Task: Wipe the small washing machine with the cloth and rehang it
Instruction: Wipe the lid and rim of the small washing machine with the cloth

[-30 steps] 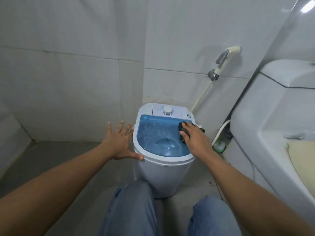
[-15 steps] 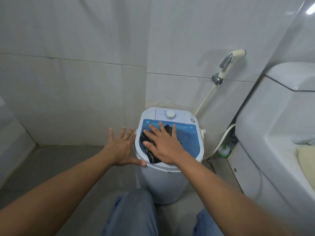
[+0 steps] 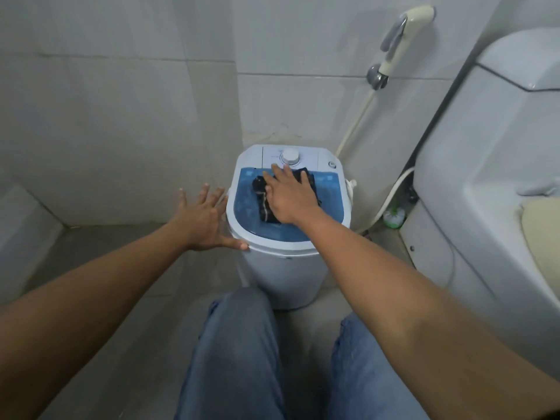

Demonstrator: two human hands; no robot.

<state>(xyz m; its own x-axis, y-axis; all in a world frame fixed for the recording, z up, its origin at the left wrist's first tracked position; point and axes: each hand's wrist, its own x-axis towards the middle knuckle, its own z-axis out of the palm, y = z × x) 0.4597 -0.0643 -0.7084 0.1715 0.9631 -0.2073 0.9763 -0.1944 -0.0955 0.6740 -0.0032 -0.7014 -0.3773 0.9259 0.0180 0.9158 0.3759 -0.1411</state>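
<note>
A small white washing machine (image 3: 281, 268) with a blue see-through lid (image 3: 328, 195) and a white dial (image 3: 290, 156) stands on the floor in the tiled corner. A dark cloth (image 3: 262, 197) lies flat on the lid. My right hand (image 3: 288, 197) presses down on the cloth with fingers spread, fingertips reaching the dial panel. My left hand (image 3: 201, 221) is open with fingers apart, its thumb resting against the machine's left front rim.
A toilet (image 3: 491, 165) with its cistern stands close on the right. A bidet sprayer (image 3: 403, 31) hangs on the wall above the machine, its hose (image 3: 354, 125) running down. A toilet brush (image 3: 394, 215) sits between machine and toilet. My knees in jeans (image 3: 239, 344) are just before the machine.
My right hand slid the cloth from the lid's right side to the left front, then up toward the dial panel. My left hand stayed on the rim.
</note>
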